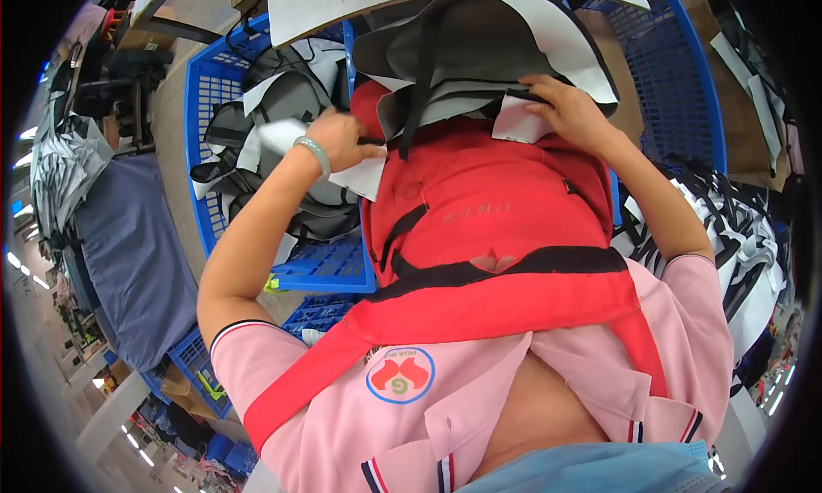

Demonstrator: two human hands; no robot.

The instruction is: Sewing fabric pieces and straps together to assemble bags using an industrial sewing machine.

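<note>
A white counter [368,9] crosses the top of the frame; greyish floor [205,3] shows at upper left, and fluorescent tubes [133,439] glow at lower left and lower right.

Seen from above, a person in a red apron [505,185] and pink polo shirt [479,382] handles a grey fabric piece [479,52] with black edging. The right hand [565,107] pinches a small white flap [519,123] at its near edge; the left hand [336,140] — slightly blurred, bangle [316,155] at the wrist — lies over another white flap [363,176], its grip unclear. A blue plastic crate [330,274] of similar grey pieces [295,103] stands at left.
</note>
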